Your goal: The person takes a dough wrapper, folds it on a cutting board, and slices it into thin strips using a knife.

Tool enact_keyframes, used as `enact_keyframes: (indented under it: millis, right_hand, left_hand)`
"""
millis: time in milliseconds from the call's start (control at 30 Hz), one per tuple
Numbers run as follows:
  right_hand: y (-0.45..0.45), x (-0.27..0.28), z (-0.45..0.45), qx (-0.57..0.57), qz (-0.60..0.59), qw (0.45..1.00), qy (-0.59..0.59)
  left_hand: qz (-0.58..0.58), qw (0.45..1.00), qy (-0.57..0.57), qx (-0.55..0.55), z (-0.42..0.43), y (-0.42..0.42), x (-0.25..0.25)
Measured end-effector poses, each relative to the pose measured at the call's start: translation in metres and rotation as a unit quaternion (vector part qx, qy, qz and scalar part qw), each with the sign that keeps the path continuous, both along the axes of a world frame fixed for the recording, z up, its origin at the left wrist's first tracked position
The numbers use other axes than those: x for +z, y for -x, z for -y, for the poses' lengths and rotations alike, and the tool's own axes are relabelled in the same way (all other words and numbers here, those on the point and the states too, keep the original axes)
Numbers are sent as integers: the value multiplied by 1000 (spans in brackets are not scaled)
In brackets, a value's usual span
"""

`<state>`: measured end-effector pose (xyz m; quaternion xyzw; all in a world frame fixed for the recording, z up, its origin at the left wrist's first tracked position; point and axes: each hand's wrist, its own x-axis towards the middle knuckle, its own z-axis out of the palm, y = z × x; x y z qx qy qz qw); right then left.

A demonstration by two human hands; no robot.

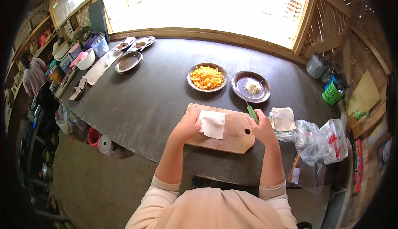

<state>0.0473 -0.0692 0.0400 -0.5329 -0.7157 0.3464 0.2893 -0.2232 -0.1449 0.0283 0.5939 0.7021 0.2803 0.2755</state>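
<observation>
- Head view: I had the left hand [188, 123] at the left end of a pale brown wooden cutting board [234, 131], its fingers over the upper left corner and its thumb at the edge of a thin, off-white square sheet [212, 124]. I could not tell whether thumb and fingers pinched the sheet.
- That sheet lay flat on the board, just right of the left thumb and to the left of the right fingers.
- My right hand [263, 127] was closed around a slim green-handled tool [252, 115], near the board's right end. Its thin metal end pointed up and away from the fingers, towards a round, dark brown plate [241, 92].
- On that plate, beyond the right fingertips, I saw a small heap of pale shreds [253, 87].
- Beyond the board, between the reach of both hands, stood a round, brown-rimmed plate [189, 81] filled with diced orange food [207, 76].
- Just right of the right hand sat a stack of off-white square sheets [283, 119], with a crumpled clear plastic bag [309, 146] and a white plastic basket [340, 146] farther right.
- Well off to the left of the left fingers, a person in a light top [35, 77] was beside cluttered shelves.
</observation>
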Motion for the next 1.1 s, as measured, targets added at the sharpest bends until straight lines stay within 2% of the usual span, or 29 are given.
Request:
enact_keyframes:
  millis: [67,100,167,200,267,333,367,400,433,500,633,700,800,1000,1100]
  right_hand:
    - [2,4,4,15,-14,1000,2]
    - [3,6,5,29,-28,999,1]
    - [4,5,6,39,-32,999,6]
    - [4,6,6,49,-35,998,10]
    - [5,13,8,57,-31,997,28]
    - [6,14,9,65,-26,996,46]
    - [6,12,8,56,-29,997,46]
    - [5,10,7,46,-32,997,45]
    - [4,7,7,45,-33,997,45]
    - [2,3,5,61,-43,996,44]
    - [3,8,7,43,-27,998,45]
    - [2,0,4,54,-2,999,-4]
    - [4,-1,5,64,-6,998,-1]
    - [7,-4,5,92,39,995,23]
    - [6,-15,6,124,-8,992,-12]
  left_hand:
    - [207,973,97,-14,14,-3,7]
    - [206,974,97,-13,21,-4,8]
    - [290,926,189,-148,33,-7,8]
    - [290,926,188,-149,35,-10,8]
    - [208,942,88,-247,36,-18,11]
    - [169,956,50,-235,35,-24,11]
    - [43,972,-37,-226,34,-26,5]
    - [-84,966,-123,-213,32,-27,-1]
    - [-85,965,-124,-214,30,-26,-8]
    - [-170,959,-58,-220,23,-22,-17]
    - [-200,949,-10,-244,17,-22,-11]
    - [-180,951,-7,-250,15,-19,-13]
    - [-211,943,37,-254,11,-13,-1]
    - [-200,933,65,-292,2,1,4]
    - [-215,934,61,-279,5,2,6]
